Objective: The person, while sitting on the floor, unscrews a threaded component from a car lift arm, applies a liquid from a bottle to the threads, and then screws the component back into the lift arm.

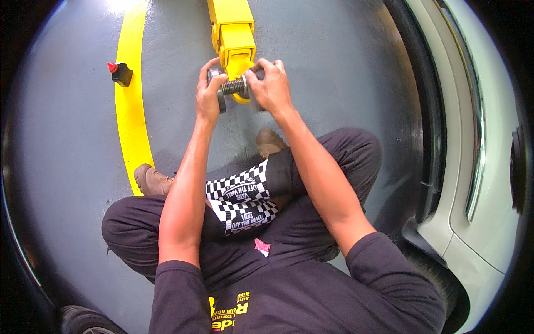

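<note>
Head view, sole view on record. Shows a threaded screw [232, 87] lying crosswise between both hands, at the near end of a yellow steel arm [237, 36]. Noted on one side: left hand [210, 92], partly closed, with thumb and fingers curled around a dark round pad [221, 104] at one end of the thread. Noted on the other: right hand [271, 86], also partly closed, with thumb and fingers gripping a dark end piece [257, 102]. Cannot tell whether joined to the yellow ring [241, 101] just behind or merely held beside it.

Judged main hazard: a drop. Looks heavy and metallic; could slip through a slack or one-sided grip, more readily with any oil on the thread, and strike the shoe [270, 142] or mark the floor [322, 106]. Judged second: pinched thumbs, from squeezing the pad and end piece together. Judged third: a jammed thread, from turning while tilted. Rated minor: a knock to the black bottle [123, 76] on the yellow stripe [130, 122], well apart at left, from a rolling part.
</note>
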Motion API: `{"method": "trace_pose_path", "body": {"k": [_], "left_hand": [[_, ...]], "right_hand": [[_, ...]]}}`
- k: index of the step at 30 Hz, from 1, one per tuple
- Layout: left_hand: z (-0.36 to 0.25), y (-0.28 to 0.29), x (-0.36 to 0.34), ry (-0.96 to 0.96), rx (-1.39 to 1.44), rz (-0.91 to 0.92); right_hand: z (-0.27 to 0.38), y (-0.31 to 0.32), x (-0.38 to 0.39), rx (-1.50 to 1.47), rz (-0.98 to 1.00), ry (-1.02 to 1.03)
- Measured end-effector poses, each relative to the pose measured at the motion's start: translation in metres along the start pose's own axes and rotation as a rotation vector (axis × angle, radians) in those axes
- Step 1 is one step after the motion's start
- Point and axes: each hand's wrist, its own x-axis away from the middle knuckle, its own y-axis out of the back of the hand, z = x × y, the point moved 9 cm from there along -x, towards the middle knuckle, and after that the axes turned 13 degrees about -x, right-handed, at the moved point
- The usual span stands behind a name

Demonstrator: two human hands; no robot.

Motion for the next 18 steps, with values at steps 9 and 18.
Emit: {"method": "trace_pose_path", "body": {"k": [9,18], "left_hand": [[-0.001,-0.009,-0.006,0.005,-0.041,-0.003],[0.003,-0.001,-0.005,0.093,-0.012,-0.036]], "right_hand": [[-0.01,-0.002,-0.022,-0.007,0.005,-0.009],[-0.003,-0.007,-0.016,0.046,0.018,-0.027]]}}
